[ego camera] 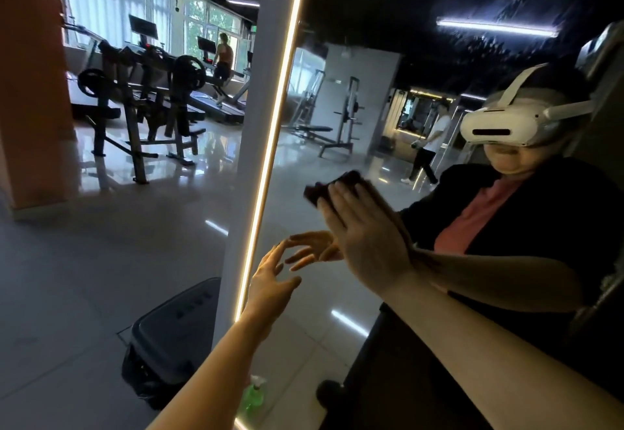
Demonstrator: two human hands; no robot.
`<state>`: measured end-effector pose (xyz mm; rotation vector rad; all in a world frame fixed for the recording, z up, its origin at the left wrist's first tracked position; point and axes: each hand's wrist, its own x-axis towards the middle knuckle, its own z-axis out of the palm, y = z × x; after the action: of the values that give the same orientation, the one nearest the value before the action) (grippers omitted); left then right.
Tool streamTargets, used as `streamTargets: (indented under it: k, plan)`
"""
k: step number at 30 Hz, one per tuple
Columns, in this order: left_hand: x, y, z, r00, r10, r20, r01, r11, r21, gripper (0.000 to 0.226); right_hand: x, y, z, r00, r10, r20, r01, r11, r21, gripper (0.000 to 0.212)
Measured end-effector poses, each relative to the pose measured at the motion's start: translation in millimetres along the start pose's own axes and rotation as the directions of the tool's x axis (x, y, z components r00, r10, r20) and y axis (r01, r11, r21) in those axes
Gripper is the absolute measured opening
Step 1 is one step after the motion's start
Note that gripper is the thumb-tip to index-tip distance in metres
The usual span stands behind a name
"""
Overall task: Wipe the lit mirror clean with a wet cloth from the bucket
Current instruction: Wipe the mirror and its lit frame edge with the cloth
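Observation:
The tall mirror [354,58] fills the right half of the view, with a glowing light strip [274,125] down its left edge. My right hand [366,237] lies flat with straight fingers against the glass and presses a dark cloth [332,184] onto it at about chest height. The cloth shows above and left of my fingertips. My left hand [274,277] is lower and further left, fingers spread, its fingertips meeting their reflection on the glass beside the light strip; it holds nothing. The mirror reflects a person wearing a white headset.
A grey lidded bin [172,335] with a black liner stands on the floor left of the mirror's base. A green spray bottle [254,396] sits by the mirror's foot. Weight machines [141,98] and treadmills stand far back left on a glossy tiled floor. An orange pillar [30,85] rises at left.

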<state>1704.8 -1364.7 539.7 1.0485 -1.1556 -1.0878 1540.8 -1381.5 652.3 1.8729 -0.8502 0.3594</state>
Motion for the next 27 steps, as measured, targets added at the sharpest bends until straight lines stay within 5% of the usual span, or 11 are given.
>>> streamTargets:
  k: [6,8,14,20,23,27]
  plan:
    - [-5.7,-3.5,5.3,0.993,-0.027,-0.116,0.015,0.995,-0.100,0.073,-33.7,-63.9,32.1,0.914,-0.317,0.254,0.297,0.948,0.116,0.052]
    - [-6.3,-0.5,7.4,0.992,-0.010,-0.128,0.004,0.999,-0.051,0.075,-37.7,-48.1,23.6,0.910,-0.348,0.225,0.310,0.932,0.187,0.047]
    - [-7.4,16.5,42.1,0.972,0.150,-0.180,-0.134,0.986,0.098,0.067,-50.6,20.7,-19.2,0.999,0.017,-0.029,-0.018,1.000,-0.017,0.046]
    - [-12.3,14.1,60.0,0.977,0.146,-0.156,-0.103,0.962,0.254,0.087,-102.4,5.1,-15.4,0.915,-0.355,0.194,0.361,0.933,0.005,0.047]
    - [-12.1,19.4,52.4,0.979,0.138,-0.150,-0.095,0.960,0.263,0.079,-57.6,34.2,-29.7,0.988,-0.151,0.023,0.152,0.988,-0.023,0.043]
    - [-14.8,37.6,50.1,0.964,0.198,-0.177,-0.154,0.960,0.232,0.065,-21.0,53.8,-38.2,0.991,0.102,-0.089,-0.107,0.993,-0.046,0.044]
